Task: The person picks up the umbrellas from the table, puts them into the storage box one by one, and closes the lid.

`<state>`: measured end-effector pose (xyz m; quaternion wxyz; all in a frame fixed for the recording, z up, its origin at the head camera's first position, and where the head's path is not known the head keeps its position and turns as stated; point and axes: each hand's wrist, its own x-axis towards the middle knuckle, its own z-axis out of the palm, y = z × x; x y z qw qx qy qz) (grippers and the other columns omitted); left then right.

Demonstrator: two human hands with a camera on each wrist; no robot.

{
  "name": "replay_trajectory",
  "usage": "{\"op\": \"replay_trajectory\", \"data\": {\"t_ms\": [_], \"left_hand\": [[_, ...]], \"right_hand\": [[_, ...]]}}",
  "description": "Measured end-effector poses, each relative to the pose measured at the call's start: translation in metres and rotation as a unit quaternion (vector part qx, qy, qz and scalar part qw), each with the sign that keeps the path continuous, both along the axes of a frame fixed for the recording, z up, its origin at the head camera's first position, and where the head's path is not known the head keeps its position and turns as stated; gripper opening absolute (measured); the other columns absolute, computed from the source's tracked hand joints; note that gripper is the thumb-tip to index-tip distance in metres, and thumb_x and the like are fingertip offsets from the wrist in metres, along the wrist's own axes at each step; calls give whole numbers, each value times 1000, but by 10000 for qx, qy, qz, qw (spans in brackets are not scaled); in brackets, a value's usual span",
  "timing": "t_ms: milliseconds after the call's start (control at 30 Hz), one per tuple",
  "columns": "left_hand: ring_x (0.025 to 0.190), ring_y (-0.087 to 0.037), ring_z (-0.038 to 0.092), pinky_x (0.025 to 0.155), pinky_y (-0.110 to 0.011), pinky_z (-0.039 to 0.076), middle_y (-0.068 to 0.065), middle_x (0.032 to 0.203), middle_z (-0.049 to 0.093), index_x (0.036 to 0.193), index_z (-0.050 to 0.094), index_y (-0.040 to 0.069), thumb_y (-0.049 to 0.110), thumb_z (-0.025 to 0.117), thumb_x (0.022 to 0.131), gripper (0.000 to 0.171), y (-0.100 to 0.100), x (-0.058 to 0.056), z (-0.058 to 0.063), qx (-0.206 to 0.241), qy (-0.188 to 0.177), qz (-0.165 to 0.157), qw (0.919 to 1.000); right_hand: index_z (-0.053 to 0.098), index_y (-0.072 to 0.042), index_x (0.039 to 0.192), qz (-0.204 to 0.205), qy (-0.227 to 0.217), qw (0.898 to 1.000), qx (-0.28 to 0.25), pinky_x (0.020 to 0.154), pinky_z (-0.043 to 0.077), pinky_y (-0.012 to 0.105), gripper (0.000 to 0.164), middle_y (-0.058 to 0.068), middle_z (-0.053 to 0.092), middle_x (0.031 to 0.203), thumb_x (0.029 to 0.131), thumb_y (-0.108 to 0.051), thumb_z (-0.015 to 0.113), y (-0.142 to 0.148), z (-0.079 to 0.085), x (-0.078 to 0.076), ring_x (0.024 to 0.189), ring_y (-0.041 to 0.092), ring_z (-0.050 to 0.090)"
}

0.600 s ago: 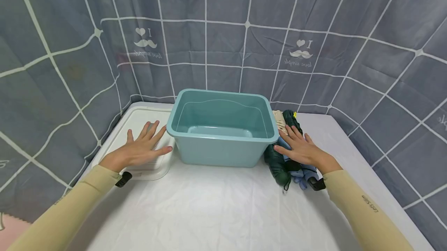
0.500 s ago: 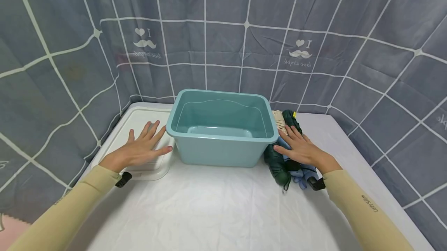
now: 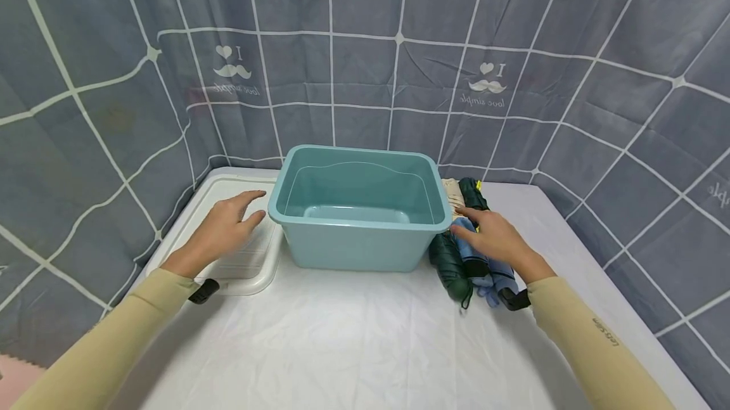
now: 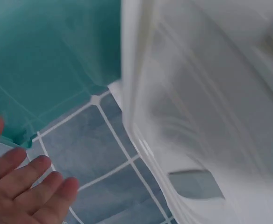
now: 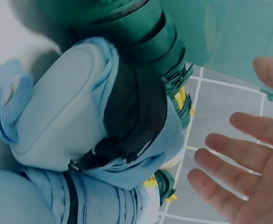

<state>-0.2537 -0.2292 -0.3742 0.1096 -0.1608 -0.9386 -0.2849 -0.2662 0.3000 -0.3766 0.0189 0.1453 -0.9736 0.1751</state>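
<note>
A teal plastic storage bin stands upright on the white-covered table, nothing inside it. My left hand hovers left of the bin with fingers slightly bent, over a white lid; its fingers hold nothing in the left wrist view. On the bin's other side my right hand is held over a group of folded umbrellas, fingers relaxed and apart from them in the right wrist view. Among these are a dark green umbrella, a light blue umbrella with a wrist strap, and a beige one farther back.
A grey curtain with white grid lines encloses the table at the back and both sides. White cloth covers the tabletop in front of the bin. Something pink shows at the lower left corner.
Both hands have turned from flat, spread fingers to a more sideways pose with fingers gathered and slightly bent. The bin, lid and umbrellas stay in place; the head view has shifted slightly.
</note>
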Motion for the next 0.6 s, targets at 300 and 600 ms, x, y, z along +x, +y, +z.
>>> {"op": "replay_trajectory", "data": {"t_ms": [300, 600], "left_hand": [[103, -35, 69, 87, -51, 54, -19, 121, 70, 136, 58, 4, 33, 45, 107, 43, 19, 2, 23, 1365, 171, 485, 9893], [102, -37, 70, 90, -51, 53, -21, 131, 63, 148, 45, 4, 46, 43, 106, 59, 36, -4, 41, 1593, -479, 391, 9853]], "right_hand": [[52, -6, 147, -165, 3, 9992, -366, 91, 52, 57, 60, 19, 62, 137, 101, -44, 57, -9, 0, 2, 118, 39, 63], [54, -5, 145, -6, -193, 9977, -651, 84, 57, 51, 53, 20, 67, 129, 99, -31, 62, -22, -5, 4, 104, 33, 70]]}}
